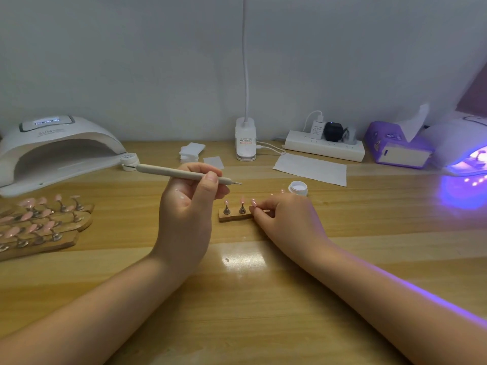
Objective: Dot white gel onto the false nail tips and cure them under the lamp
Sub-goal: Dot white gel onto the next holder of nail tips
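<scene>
Stand [235, 216] mid-table, bare wood [237, 299] in front

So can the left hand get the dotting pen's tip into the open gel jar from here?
Probably yes: the open gel jar stands uncovered beyond the right hand, and the pen in the left hand already points that way.

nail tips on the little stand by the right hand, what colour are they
Pale pink nail tips, standing on the small wooden stand; the head view shows them.
</scene>
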### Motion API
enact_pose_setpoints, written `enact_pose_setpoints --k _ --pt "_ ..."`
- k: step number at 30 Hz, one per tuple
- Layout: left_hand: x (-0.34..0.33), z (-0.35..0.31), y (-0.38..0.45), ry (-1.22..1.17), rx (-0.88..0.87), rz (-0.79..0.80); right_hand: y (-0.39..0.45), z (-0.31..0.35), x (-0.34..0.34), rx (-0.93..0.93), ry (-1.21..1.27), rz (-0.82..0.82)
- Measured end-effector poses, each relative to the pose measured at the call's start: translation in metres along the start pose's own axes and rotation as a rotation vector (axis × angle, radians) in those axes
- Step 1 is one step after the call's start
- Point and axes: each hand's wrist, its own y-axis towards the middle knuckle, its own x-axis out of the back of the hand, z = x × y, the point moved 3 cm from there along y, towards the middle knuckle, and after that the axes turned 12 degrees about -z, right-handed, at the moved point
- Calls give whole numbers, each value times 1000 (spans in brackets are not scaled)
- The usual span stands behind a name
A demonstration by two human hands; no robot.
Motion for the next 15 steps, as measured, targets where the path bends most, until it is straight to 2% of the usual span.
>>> enact_pose_setpoints --k 5,15 --pt "0 0 -1 22 -8 17 -2 4 -1 71 -128 36" --pt "-2 2 -2 30 -5 24 -1 5 -1 99 -180 33"
